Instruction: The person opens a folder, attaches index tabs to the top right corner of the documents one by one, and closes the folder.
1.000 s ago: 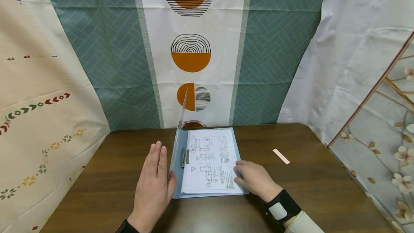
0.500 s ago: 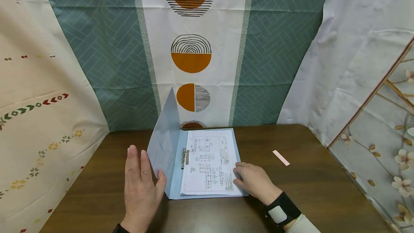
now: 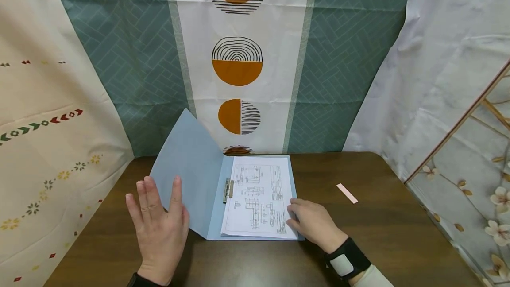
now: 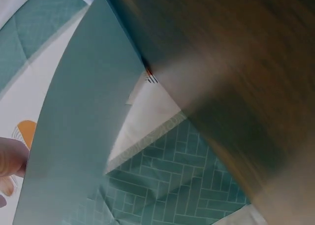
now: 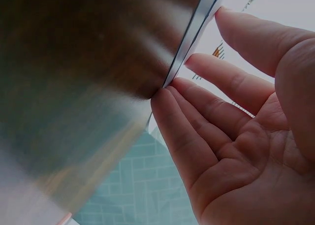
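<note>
A light blue clip folder (image 3: 215,220) lies on the table with its front cover (image 3: 191,167) swung up and leaning left. Printed technical drawings (image 3: 259,207) sit inside under a metal clip (image 3: 227,190). My left hand (image 3: 159,229) is beside the cover's lower left edge, fingers straight and spread; in the left wrist view a fingertip (image 4: 11,157) shows at the cover's edge. My right hand (image 3: 314,223) rests against the folder's right edge. In the right wrist view its extended fingers (image 5: 182,131) touch that edge, with the thumb near the paper.
A small pale pink strip (image 3: 347,193) lies on the brown table (image 3: 398,234), right of the folder. Patterned cloths (image 3: 342,79) hang behind the table and at both sides.
The folder cover has swung from nearly upright out to the left, showing its inner face. My left hand has moved left, its fingers spreading. The right hand has stayed at the folder's right edge.
</note>
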`<state>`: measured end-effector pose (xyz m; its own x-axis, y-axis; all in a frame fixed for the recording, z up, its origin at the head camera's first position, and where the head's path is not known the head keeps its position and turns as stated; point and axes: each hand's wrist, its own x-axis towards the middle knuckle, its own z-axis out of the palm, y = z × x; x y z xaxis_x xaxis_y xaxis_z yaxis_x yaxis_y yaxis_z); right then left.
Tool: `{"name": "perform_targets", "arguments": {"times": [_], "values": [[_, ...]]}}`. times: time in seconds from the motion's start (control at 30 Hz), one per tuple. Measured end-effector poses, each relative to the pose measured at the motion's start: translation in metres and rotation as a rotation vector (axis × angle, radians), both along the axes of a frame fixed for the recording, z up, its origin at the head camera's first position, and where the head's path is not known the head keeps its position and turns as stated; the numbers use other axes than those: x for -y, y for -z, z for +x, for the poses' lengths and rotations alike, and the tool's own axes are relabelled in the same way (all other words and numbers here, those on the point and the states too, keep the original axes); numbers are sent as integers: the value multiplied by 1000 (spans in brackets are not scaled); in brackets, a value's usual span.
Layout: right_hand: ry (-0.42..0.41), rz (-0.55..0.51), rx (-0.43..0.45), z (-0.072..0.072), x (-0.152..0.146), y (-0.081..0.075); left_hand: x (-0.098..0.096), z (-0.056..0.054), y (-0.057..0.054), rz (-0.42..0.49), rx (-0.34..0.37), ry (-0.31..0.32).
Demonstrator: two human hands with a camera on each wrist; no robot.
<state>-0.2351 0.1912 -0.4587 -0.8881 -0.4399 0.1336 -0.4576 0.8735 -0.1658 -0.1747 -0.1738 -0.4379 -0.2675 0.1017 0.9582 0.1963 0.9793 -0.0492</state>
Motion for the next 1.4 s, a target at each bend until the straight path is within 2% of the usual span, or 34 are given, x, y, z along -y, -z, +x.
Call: {"name": "perform_targets", "arguments": {"times": [0.23,0.3,0.37,0.53,0.57,0.67,0.77,0.93,1.2,1.4], "values": [[9,-5,16,1,0,-1,3,-1,0,-4,2,-51],[10,-6,22,0,0,-1,6,-1,2,-1,23,-58],[10,-6,23,0,-1,-1,9,0,5,-14,124,-46],[21,-6,10,-1,1,2,6,-4,17,-106,527,19],[24,-6,9,-1,2,3,3,-5,20,-131,591,26],[28,-14,12,-2,4,6,-5,-6,26,-195,742,26],[23,-27,13,-2,5,6,-13,-6,27,-219,856,12],[19,-23,-8,1,-1,5,-24,-7,23,-220,978,5],[30,-33,-27,1,-2,8,-28,-13,26,-230,1088,44],[19,-32,-9,-2,-1,1,-29,-22,24,-199,1161,38]]}}
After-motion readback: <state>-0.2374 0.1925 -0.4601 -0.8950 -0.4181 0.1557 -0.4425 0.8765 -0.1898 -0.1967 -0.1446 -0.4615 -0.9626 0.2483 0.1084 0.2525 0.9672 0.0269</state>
